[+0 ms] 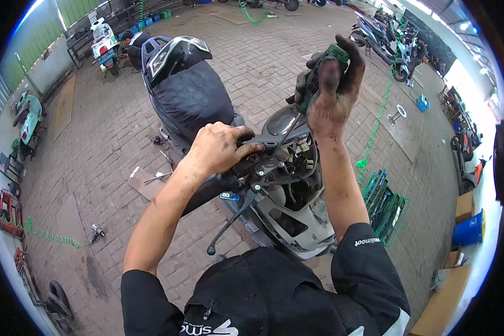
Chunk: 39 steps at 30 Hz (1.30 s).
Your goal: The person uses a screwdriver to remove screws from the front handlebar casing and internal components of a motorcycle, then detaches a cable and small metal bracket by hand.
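A partly dismantled grey scooter (305,238) stands in front of me, loose wiring (302,157) showing below its round dash (283,120). My left hand (217,147) is closed on the middle of the handlebar (246,168), thumb and forefinger pressing near the dash. Raised above the dash, my right hand (336,95) is wrapped around a green and black power driver (315,78). From the driver a thin dark shaft (292,131) slants down to the handlebar; its tip is hard to make out. The brake lever (235,221) points toward me.
A green tool rack (383,210) stands on the brick floor at right, beside a hanging green coiled hose (383,112). At left lie an air wrench (97,232) and cardboard (145,182). A person (134,49) crouches by a white scooter (102,45). A blue bin (467,229) stands right.
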Tool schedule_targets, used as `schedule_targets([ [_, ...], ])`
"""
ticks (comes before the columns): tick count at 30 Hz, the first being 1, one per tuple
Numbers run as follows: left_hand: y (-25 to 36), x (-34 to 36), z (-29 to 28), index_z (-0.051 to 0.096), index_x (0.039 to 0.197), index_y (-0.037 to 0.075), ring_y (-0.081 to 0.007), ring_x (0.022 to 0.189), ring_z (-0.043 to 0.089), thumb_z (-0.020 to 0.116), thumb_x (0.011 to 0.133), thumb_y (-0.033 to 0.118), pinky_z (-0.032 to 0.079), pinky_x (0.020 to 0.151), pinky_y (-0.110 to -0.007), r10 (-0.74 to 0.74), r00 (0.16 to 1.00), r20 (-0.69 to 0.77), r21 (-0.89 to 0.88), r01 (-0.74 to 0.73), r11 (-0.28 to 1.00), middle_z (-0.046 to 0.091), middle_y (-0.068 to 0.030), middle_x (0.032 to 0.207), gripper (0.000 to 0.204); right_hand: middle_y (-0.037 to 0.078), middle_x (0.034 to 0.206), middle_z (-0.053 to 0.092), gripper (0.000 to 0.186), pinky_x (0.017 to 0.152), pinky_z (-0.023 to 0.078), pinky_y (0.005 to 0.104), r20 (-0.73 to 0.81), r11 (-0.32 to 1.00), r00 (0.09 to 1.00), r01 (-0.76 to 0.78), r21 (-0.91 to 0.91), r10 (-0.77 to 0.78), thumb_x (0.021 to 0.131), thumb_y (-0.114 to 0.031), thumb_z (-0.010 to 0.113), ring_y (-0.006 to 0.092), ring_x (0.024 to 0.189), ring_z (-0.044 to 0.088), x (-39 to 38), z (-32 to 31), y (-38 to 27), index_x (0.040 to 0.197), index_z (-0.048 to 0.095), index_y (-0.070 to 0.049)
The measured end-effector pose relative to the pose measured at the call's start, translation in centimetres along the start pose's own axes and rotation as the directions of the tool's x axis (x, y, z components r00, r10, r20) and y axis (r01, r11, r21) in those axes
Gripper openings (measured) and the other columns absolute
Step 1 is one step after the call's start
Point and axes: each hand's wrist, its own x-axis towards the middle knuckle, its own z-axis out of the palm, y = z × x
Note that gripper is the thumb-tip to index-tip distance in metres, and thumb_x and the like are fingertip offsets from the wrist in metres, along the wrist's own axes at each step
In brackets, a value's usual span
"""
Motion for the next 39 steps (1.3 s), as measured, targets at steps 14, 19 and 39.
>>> schedule_targets([
  [14, -0.3, 0.4, -0.1, 0.066, 0.089, 0.003, -0.0321, 0.067, 0.062, 0.065, 0.075, 0.04, 0.048, 0.062, -0.036, -0.002, 1.0, 0.015, -0.032, 0.003, 0.999, 0.063, -0.0177, 0.071, 0.04, 0.013, 0.088, 0.055, 0.045, 0.056, 0.052, 0.0349, 0.358, 0.934, 0.918, -0.267, 0.237, 0.172, 0.085, -0.022, 0.057, 0.0225, 0.068, 0.06, 2.2, -1.9, 0.2, 0.123, 0.036, -0.009],
  [19, -0.6, 0.6, -0.1, 0.066, 0.089, 0.003, -0.0302, 0.068, 0.063, 0.065, 0.075, 0.04, 0.048, 0.063, -0.035, 0.003, 0.999, 0.043, -0.019, -0.002, 1.0, 0.064, -0.0166, 0.074, 0.039, 0.018, 0.101, 0.056, 0.048, 0.071, 0.053, 0.0466, 0.39, 0.92, 0.878, -0.361, 0.156, 0.278, 0.086, -0.024, 0.053, 0.0309, 0.086, 0.059, 2.5, -2.1, -0.7, 0.127, 0.034, -0.005],
  [39, -0.4, 1.0, 0.0, 0.065, 0.087, 0.005, -0.0312, 0.068, 0.061, 0.062, 0.077, 0.041, 0.048, 0.062, -0.038, 0.091, 0.996, 0.026, 0.089, -0.093, 0.992, 0.063, -0.0144, 0.073, 0.037, 0.005, 0.062, 0.054, 0.026, 0.038, 0.041, 0.0251, 0.23, 0.874, 0.868, -0.472, 0.113, 0.439, 0.071, -0.007, 0.071, 0.0128, 0.045, 0.052, 3.2, -0.4, 0.2, 0.085, 0.05, -0.007],
])
